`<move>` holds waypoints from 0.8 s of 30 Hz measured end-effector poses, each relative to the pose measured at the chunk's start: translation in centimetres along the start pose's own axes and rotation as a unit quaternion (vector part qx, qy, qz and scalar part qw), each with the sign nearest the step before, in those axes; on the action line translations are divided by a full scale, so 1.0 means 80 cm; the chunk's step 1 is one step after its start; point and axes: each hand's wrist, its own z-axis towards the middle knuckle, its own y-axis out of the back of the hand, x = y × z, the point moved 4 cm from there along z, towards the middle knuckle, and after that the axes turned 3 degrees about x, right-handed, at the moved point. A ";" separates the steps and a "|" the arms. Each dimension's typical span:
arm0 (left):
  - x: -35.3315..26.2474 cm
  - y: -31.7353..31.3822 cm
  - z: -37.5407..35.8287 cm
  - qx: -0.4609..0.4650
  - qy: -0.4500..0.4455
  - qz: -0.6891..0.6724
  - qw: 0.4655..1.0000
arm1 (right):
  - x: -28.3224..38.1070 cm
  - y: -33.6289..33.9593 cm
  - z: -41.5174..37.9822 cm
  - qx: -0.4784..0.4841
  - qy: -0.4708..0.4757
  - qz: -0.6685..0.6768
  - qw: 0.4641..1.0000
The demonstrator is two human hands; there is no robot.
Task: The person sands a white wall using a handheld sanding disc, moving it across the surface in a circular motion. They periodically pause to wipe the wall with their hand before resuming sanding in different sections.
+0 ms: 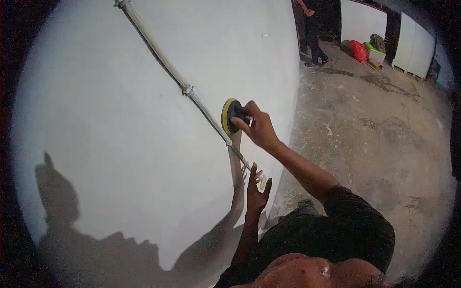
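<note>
My right hand (259, 126) is closed on the back of a round sanding pad (231, 116), a black disc with a yellow rim. The pad is tilted edge-on beside a pale pipe (163, 60) that runs down the white wall (120, 125) and is held by clips. Lower down, my left hand (258, 191) is raised with its fingers and thumb spread, close to the pipe's lower end. A small whitish piece (262, 182) shows between the thumb and fingers of that hand.
Rough concrete floor (355, 139) stretches to the right of the wall. Toward the back, a person in dark trousers (313, 41) stands by the wall's end. A red bag (358, 51), a box with a green lid (375, 53) and white panels (414, 45) are farther right.
</note>
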 end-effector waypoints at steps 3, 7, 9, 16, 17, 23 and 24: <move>-0.008 0.001 0.001 0.006 -0.007 0.014 1.000 | -0.024 0.012 0.032 -0.021 -0.060 0.005 0.998; -0.017 0.004 0.001 0.000 0.012 0.003 1.000 | -0.014 0.020 0.033 -0.033 -0.035 0.003 0.999; -0.013 0.003 -0.001 -0.007 0.007 0.002 1.000 | 0.005 0.011 0.005 0.002 -0.019 -0.036 0.999; -0.033 0.005 0.006 0.001 0.000 -0.009 1.000 | -0.049 0.025 0.052 -0.073 -0.052 0.039 0.995; -0.040 0.006 0.008 -0.001 0.004 -0.001 1.000 | -0.055 0.029 0.056 -0.080 -0.068 0.044 0.993; -0.075 0.020 0.020 -0.035 -0.049 0.014 0.998 | -0.049 0.015 0.010 -0.035 -0.003 0.029 0.999; -0.078 0.021 0.023 -0.046 -0.064 0.023 0.997 | -0.057 0.020 0.018 -0.032 -0.003 0.032 0.999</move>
